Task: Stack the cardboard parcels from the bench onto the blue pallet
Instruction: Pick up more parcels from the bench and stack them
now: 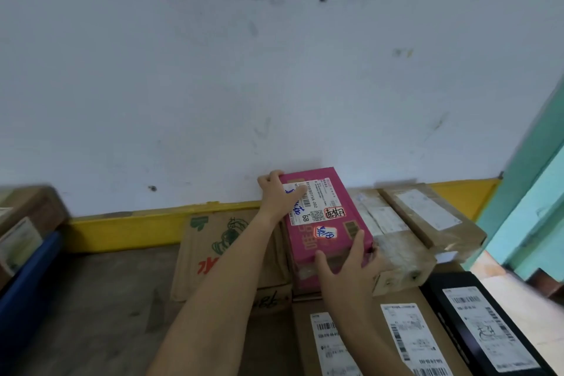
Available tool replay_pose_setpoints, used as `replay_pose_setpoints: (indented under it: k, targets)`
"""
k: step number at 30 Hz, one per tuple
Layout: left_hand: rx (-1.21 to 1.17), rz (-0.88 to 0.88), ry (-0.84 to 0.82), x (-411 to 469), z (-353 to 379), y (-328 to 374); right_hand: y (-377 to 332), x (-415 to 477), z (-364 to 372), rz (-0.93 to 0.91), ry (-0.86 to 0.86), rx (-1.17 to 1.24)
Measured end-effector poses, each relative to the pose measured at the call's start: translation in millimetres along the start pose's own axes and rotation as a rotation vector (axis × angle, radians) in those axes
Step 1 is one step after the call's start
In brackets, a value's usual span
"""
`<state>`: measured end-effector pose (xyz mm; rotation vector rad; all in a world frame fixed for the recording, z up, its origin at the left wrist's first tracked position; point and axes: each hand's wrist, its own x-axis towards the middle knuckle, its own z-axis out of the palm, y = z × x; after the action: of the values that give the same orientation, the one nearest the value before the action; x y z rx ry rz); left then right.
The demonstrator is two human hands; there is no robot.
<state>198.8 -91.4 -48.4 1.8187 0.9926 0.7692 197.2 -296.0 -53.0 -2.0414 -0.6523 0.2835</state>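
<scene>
A pink parcel (328,223) with a white shipping label lies on top of other cardboard parcels near the wall. My left hand (279,195) grips its far left corner, fingers curled over the edge and thumb on the label. My right hand (351,265) grips its near right corner, thumb on top. Taped brown parcels (406,256) lie right beside it on the right, and another brown parcel (433,217) sits further right. A blue edge, maybe the pallet (27,278), shows at the far left.
A flattened printed carton (225,253) lies left of the pink parcel. A brown box with labels (396,342) and a black parcel (488,323) sit nearest me. The white wall with a yellow base strip (128,229) is close behind. More boxes (21,223) stand at far left.
</scene>
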Motion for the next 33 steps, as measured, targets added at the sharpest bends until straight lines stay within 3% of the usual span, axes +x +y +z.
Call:
replay_pose_setpoints:
  k: [10, 15, 22, 27, 33]
  targets:
    - [0.064, 0.042, 0.126, -141, -109, 45, -44, -121, -34, -0.140, -0.052, -0.036]
    - [0.123, 0.000, 0.259, -246, -186, 30, -55, -225, -30, -0.293, -0.175, 0.022]
    - [0.259, -0.100, 0.380, -365, -286, 3, -77, -349, -10, -0.304, -0.401, 0.068]
    - [0.290, -0.162, 0.423, -408, -341, -12, -96, -397, 15, -0.297, -0.492, 0.084]
    - [0.364, -0.183, 0.403, -412, -387, -46, -110, -427, 64, -0.311, -0.461, 0.130]
